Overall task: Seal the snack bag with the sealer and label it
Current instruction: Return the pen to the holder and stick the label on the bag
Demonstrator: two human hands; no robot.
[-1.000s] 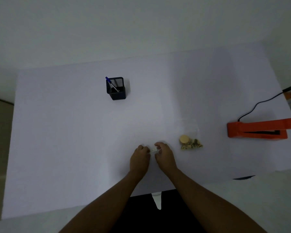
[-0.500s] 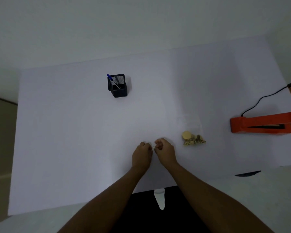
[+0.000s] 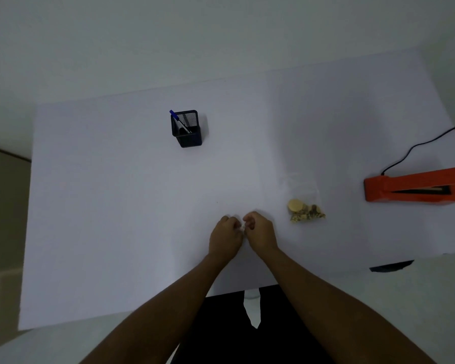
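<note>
Since a second before: both hands drew in knuckle to knuckle. The white label (image 3: 244, 227), plain between the fingertips then, was down to a pale sliver. Bag, sealer and pen holder kept their places.

Snack bag (image 3: 305, 209) lay flat on the white table (image 3: 116, 219), untouched. Clear film, biscuits and small brown bits gathered at its near end. Could not tell whether the far end was sealed.

Left of the bag, near but apart from it: left hand (image 3: 225, 239) and right hand (image 3: 261, 233). Fingers curled inward, tips facing and almost meeting, both pinching the label between them. The right hand was the nearer to the bag.

Right of the bag, well apart: orange sealer (image 3: 413, 189), arm raised off its base. Black cord (image 3: 415, 149) ran from its bag-side end toward the table's right edge.

Beyond the bag and off to its left, well apart: black mesh pen holder (image 3: 188, 132), upright, with a blue-capped pen (image 3: 177, 121) leaning in it.
</note>
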